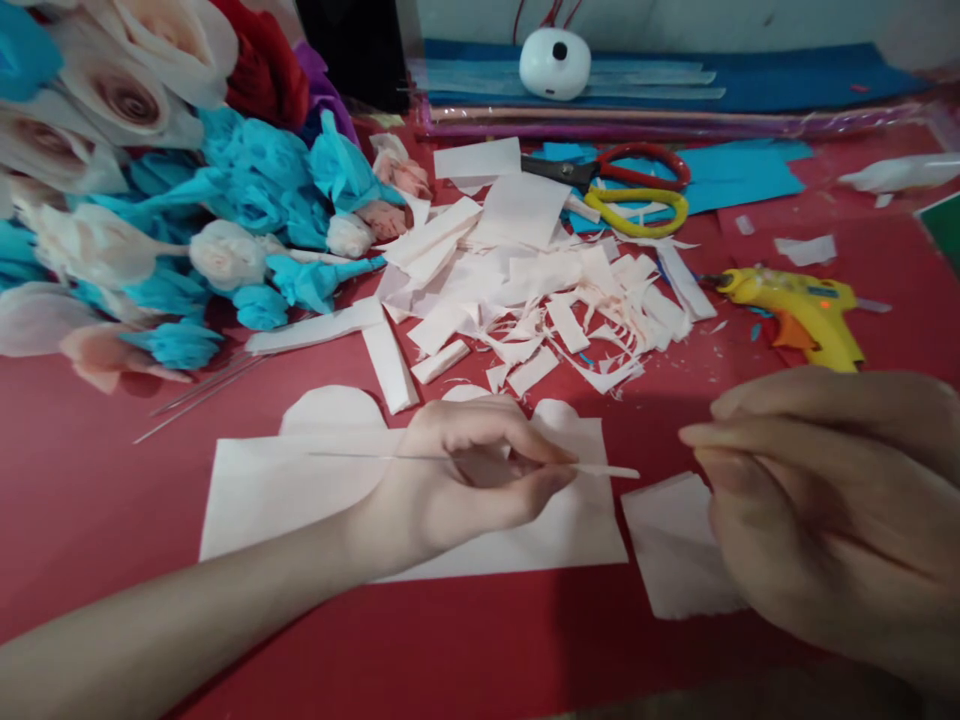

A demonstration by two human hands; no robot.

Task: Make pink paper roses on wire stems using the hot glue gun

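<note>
My left hand (pixel 480 470) is closed in a pinch on a thin wire stem (pixel 390 457) wrapped in pale paper, held level above a large sheet of pale pink crepe paper (pixel 285 490) with scalloped petal shapes along its far edge. The stem's wrapped tip (pixel 611 470) points right. My right hand (pixel 832 510) hovers close to the camera at the right, fingers pressed together and curled; what they hold, if anything, is hidden. Beside and partly under it lies a smaller piece of pale paper (pixel 667 545).
A heap of pale paper scraps (pixel 540 290) covers the middle of the red table (pixel 90 500). Blue, white and pink paper flowers (pixel 187 200) pile at the left. A yellow glue gun (pixel 799 312) lies at the right, red scissors (pixel 622 165) and yellow scissors (pixel 637 210) behind.
</note>
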